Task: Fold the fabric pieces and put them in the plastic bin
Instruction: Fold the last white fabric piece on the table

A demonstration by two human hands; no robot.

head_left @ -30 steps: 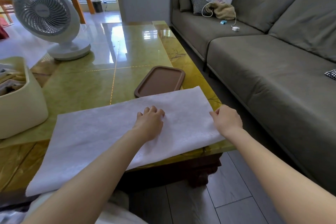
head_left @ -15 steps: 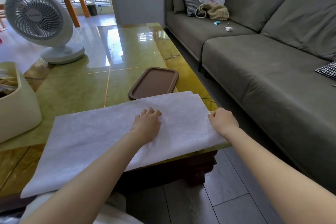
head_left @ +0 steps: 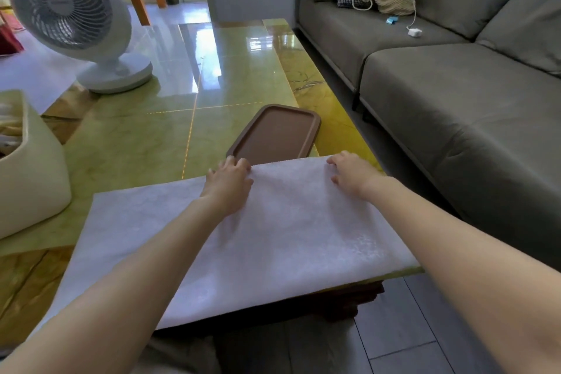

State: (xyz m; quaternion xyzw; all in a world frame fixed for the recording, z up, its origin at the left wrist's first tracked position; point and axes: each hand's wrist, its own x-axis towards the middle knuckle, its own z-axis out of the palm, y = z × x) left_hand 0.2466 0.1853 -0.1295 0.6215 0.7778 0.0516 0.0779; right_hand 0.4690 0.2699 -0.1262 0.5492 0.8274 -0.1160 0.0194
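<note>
Both left hand [head_left: 229, 182] and right hand [head_left: 352, 173] pinch the fabric [head_left: 273, 237] at its far edge. They sit spaced apart, probably to fold it straight.

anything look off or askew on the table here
The white fabric lies askew on the table: its near edge hangs over the table's front, and its far edge covers the near rim of the brown tray.

A white fabric sheet [head_left: 288, 231] and a cream plastic bin [head_left: 33, 179] are sitting on the green table [head_left: 127, 143].
The sheet is lying flat and spread wide, its near edge hanging over the table's front edge; the bin is standing near its far left corner, holding bundled fabric pieces [head_left: 10, 130].
</note>
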